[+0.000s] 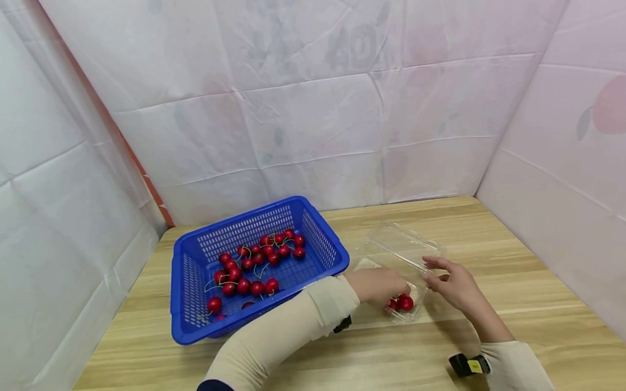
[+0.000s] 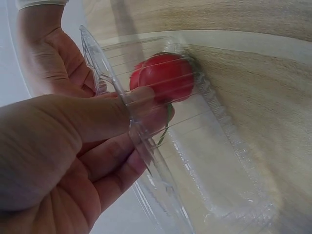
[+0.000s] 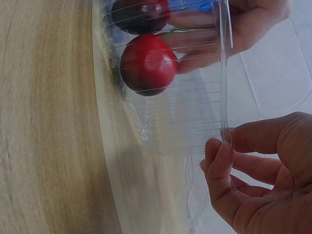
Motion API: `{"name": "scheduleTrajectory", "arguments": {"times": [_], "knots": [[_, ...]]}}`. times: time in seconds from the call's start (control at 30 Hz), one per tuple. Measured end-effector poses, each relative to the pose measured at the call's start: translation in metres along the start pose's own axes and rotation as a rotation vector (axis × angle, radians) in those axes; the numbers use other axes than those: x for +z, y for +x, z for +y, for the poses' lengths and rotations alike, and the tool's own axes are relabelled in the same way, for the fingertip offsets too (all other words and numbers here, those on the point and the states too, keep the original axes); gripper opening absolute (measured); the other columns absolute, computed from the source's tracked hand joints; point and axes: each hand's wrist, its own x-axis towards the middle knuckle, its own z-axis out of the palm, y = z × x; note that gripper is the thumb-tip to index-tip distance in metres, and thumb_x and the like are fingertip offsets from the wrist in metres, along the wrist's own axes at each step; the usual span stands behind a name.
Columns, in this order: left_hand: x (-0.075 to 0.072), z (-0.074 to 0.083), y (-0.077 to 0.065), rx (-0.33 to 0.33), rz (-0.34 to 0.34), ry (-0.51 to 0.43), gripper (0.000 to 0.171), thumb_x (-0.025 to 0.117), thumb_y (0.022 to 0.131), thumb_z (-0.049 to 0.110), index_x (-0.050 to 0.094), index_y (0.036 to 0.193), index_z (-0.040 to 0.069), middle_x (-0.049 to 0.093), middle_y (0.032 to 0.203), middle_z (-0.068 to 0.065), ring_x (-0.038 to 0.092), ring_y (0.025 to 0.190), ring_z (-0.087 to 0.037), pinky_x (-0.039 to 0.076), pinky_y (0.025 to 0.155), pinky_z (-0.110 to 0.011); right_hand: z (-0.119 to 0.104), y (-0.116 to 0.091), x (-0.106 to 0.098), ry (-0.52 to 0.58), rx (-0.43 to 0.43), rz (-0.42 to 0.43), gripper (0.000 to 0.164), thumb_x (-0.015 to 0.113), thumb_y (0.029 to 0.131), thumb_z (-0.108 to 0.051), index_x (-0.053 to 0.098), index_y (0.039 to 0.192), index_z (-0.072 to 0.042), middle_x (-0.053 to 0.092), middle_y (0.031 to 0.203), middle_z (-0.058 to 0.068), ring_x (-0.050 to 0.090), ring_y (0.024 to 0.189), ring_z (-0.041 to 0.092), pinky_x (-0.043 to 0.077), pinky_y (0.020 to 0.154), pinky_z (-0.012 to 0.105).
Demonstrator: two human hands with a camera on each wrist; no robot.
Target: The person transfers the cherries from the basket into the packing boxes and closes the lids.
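Note:
My left hand (image 1: 379,285) reaches into a clear plastic clamshell box (image 1: 367,264) on the table. Its thumb and fingertips are at a red cherry (image 2: 168,78) with a green stem, pinching it low inside the box. A second cherry (image 3: 140,14) lies right beside that one. My right hand (image 1: 455,285) is at the box's right side; in the right wrist view its thumb and fingers pinch the clear rim (image 3: 225,112). The hinged lid (image 1: 406,241) lies folded back, away from me.
A blue plastic basket (image 1: 178,304) with several stemmed cherries (image 1: 243,286) stands left of the box, and my left forearm (image 1: 288,326) passes across its front corner. White printed sheets (image 1: 313,119) hang behind and at both sides of the wooden table (image 1: 518,271).

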Motion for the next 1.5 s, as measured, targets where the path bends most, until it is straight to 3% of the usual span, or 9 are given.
{"name": "scheduleTrajectory", "arguments": {"times": [0.2, 0.37, 0.63, 0.87, 1.27, 1.5], "knots": [[0.001, 0.000, -0.002, -0.057, 0.018, 0.025, 0.014, 0.078, 0.080, 0.015, 0.068, 0.089, 0.019, 0.058, 0.076, 0.011, 0.052, 0.069, -0.004, 0.041, 0.063, -0.013, -0.002, 0.002, 0.001, -0.002, 0.000, -0.004, 0.046, 0.061, 0.093, -0.008, 0.046, 0.132, 0.011, 0.052, 0.124, 0.034, 0.064, 0.072, 0.009, 0.049, 0.057, 0.024], [0.003, 0.002, -0.003, -0.078, 0.009, 0.115, 0.013, 0.079, 0.079, 0.024, 0.068, 0.085, 0.021, 0.061, 0.075, 0.011, 0.053, 0.068, -0.004, 0.043, 0.062, -0.015, -0.002, 0.004, 0.003, 0.001, -0.001, -0.007, 0.046, 0.061, 0.093, -0.007, 0.046, 0.132, 0.011, 0.052, 0.124, 0.034, 0.064, 0.072, 0.010, 0.049, 0.057, 0.024], [0.007, 0.002, -0.005, -0.125, 0.007, 0.140, 0.011, 0.077, 0.081, 0.030, 0.068, 0.085, 0.024, 0.064, 0.078, 0.012, 0.057, 0.069, -0.005, 0.047, 0.064, -0.017, -0.002, 0.004, 0.003, 0.003, -0.013, -0.012, 0.045, 0.060, 0.093, -0.007, 0.046, 0.132, 0.012, 0.052, 0.124, 0.035, 0.065, 0.073, 0.011, 0.050, 0.058, 0.025], [-0.014, 0.010, -0.020, -0.125, 0.159, 0.176, 0.011, 0.076, 0.081, 0.020, 0.066, 0.084, 0.024, 0.061, 0.074, 0.013, 0.055, 0.065, -0.004, 0.048, 0.058, -0.020, 0.000, 0.001, -0.001, -0.017, 0.002, -0.016, 0.046, 0.060, 0.093, -0.010, 0.047, 0.132, 0.010, 0.051, 0.127, 0.034, 0.064, 0.073, 0.007, 0.050, 0.059, 0.025], [-0.033, 0.017, -0.052, -0.144, 0.256, 0.199, 0.012, 0.064, 0.090, 0.019, 0.063, 0.079, 0.024, 0.057, 0.068, 0.012, 0.049, 0.055, -0.004, 0.040, 0.045, -0.020, 0.003, 0.003, 0.001, -0.030, 0.020, -0.026, 0.046, 0.061, 0.093, -0.010, 0.048, 0.132, 0.011, 0.051, 0.128, 0.033, 0.064, 0.074, 0.007, 0.049, 0.059, 0.024], [-0.064, 0.008, -0.081, -0.160, 0.295, 0.104, 0.020, 0.060, 0.094, 0.036, 0.058, 0.078, 0.023, 0.051, 0.068, 0.014, 0.048, 0.061, -0.002, 0.038, 0.050, -0.019, 0.004, 0.005, -0.001, -0.050, 0.022, -0.030, 0.046, 0.060, 0.094, -0.011, 0.047, 0.132, 0.010, 0.051, 0.128, 0.033, 0.062, 0.072, 0.004, 0.048, 0.058, 0.024]]}}
